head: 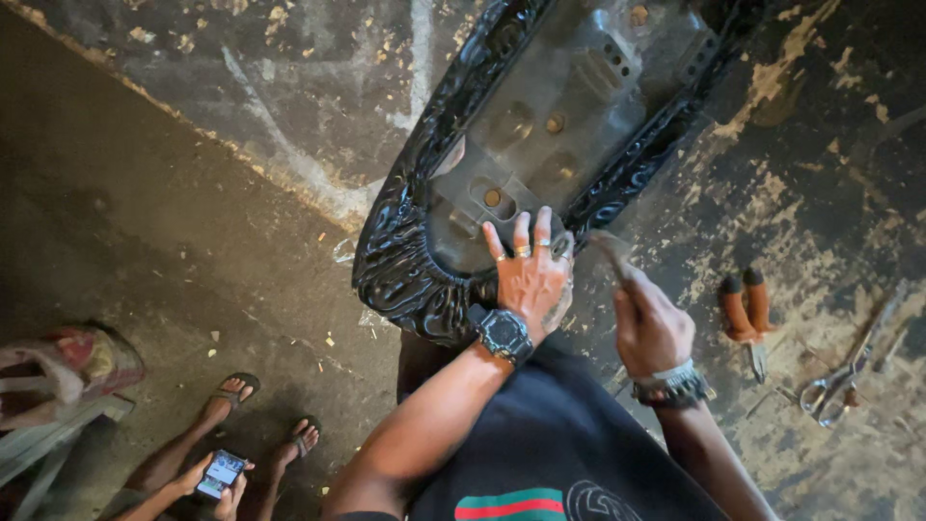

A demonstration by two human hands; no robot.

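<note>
An upturned motorcycle seat lies on a worn workbench, its grey plastic base up and shiny black cover folded over the rim. My left hand, with rings and a black watch, presses flat on the seat's near end, fingers spread over the cover edge. My right hand, wearing a bracelet, grips a small hammer, its head blurred just right of my left fingers near the seat rim.
Orange-handled pliers and metal scissors lie on the bench at right. At lower left another person in sandals sits holding a phone. A bundle of cloth rests at far left.
</note>
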